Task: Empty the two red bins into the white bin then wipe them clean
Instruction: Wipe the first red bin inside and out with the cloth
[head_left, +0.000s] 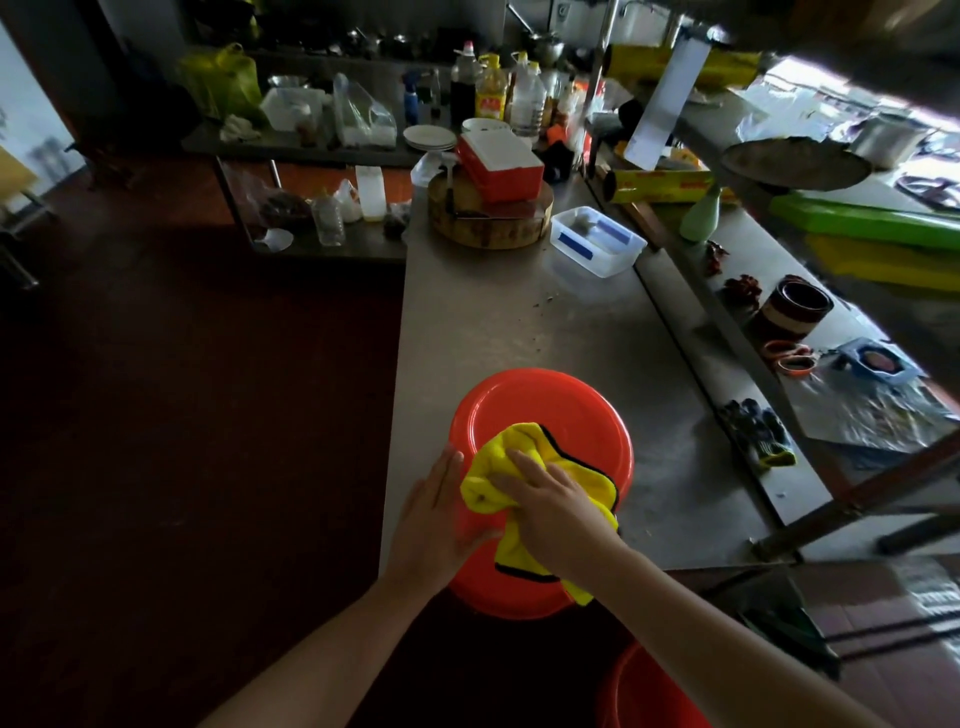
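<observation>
Both hands on upturned red bin (566, 410): left hand (436, 514) flat against its side, fingers straight, together; right hand (550, 499) presses yellow cloth (524, 440) down, fingers near-straight.

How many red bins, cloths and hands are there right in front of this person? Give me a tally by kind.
Red bins: 2, the red bin being wiped and the second red bin at the bottom edge
Yellow cloth: 1
Hands: 2, left hand and right hand
Total: 5
</observation>
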